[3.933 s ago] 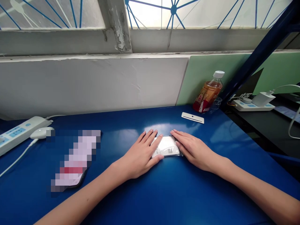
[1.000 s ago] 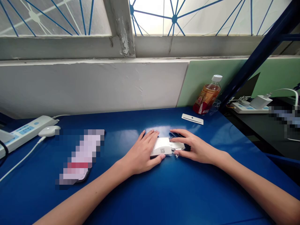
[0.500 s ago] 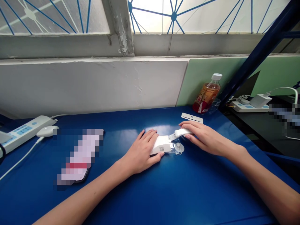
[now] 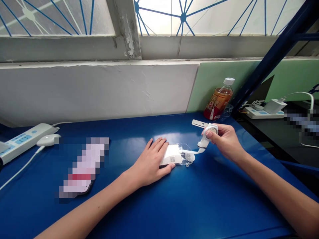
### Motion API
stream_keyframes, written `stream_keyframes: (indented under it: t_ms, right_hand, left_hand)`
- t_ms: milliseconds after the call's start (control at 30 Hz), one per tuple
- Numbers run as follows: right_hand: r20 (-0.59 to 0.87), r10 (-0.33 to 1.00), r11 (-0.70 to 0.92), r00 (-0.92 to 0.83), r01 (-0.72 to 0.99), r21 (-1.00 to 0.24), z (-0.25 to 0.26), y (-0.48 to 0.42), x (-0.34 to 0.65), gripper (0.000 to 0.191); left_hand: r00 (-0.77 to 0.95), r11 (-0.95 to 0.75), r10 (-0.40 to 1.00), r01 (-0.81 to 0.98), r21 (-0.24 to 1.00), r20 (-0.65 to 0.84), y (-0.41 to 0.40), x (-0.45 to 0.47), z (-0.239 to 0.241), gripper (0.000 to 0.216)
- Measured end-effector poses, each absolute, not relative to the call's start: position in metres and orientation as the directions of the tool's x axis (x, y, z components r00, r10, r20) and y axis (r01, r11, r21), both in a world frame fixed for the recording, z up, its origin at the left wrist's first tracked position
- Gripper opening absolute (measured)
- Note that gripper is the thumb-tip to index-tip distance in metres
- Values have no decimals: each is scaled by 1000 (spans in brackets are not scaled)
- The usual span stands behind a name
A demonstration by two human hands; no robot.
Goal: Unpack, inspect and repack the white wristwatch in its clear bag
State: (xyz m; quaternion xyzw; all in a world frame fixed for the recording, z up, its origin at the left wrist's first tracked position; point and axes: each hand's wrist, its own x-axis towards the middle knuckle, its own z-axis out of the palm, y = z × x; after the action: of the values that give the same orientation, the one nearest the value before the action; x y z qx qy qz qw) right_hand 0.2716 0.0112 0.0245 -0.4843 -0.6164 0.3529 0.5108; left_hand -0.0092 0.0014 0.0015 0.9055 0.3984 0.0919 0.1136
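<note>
Over the glossy blue tabletop, right hand has its grip pinching a jointed white plastic bracket, low end beside a white rectangular packet under unclenched left hand; tugging could snag clear film.

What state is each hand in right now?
Left hand: open, resting flat on the QR-coded white box.
Right hand: closed, holding the white jointed arm.

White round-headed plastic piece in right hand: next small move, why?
I'd probably ease the white round-headed plastic piece slowly outward: the right hand grips it, the left hand rests on the flat white rectangular packet, and a narrow white strip seemingly joins piece and packet.
</note>
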Motion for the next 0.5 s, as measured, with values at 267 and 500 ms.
stream_keyframes:
  t_ms: [267,500]
  right_hand:
    - [112,977,103,-179,-59,-993,11,20,262,38]
    - [-14,944,-84,-331,-199,-976,18,13,258,42]
  left_hand:
    - [671,-659,740,704,263,59,0,-9,2,69]
    - [651,-634,759,729,259,26,-7,-1,3,74]
